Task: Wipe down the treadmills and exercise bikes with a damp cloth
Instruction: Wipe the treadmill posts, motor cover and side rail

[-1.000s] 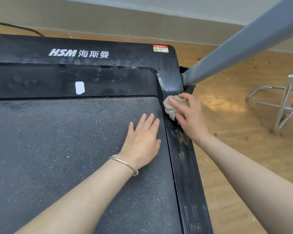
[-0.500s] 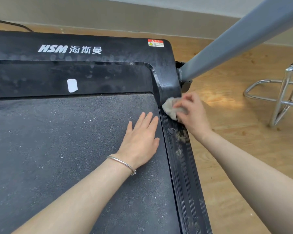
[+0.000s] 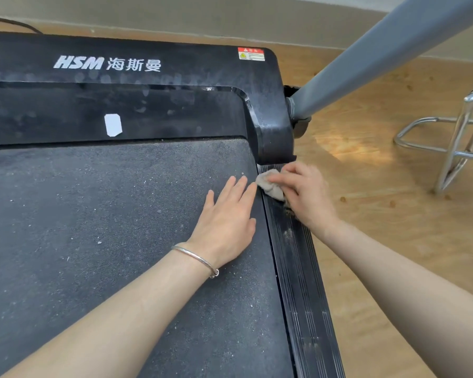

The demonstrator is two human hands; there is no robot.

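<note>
Directly beneath both hands lies a black HSM treadmill (image 3: 159, 75), its dusty motor cover stretching ahead of the fingertips. The speckled grey running belt (image 3: 93, 227) spreads out to the left of the left hand and under it. A wooden floor (image 3: 393, 241) runs to the right of the right arm. A thick grey upright post (image 3: 380, 50) rises from the treadmill's corner, ahead of the right hand and slanting away to the right. The ribbed black side rail (image 3: 303, 296) runs between the two forearms, streaked with dust. A chrome chair frame (image 3: 453, 148) stands on the floor well to the right of the right hand.

The left hand (image 3: 227, 219) lies palm down on the belt, fingers straight and close together. The right hand (image 3: 309, 197) curls its fingers over a bunched beige cloth (image 3: 271, 186) and presses it onto the rail, just beside the left fingertips and just short of the cover's corner. A thin silver bangle (image 3: 197, 259) circles the left wrist. A white sticker (image 3: 113, 125) sits ahead and left of the left hand; a red-and-yellow warning label (image 3: 251, 54) lies far ahead.
</note>
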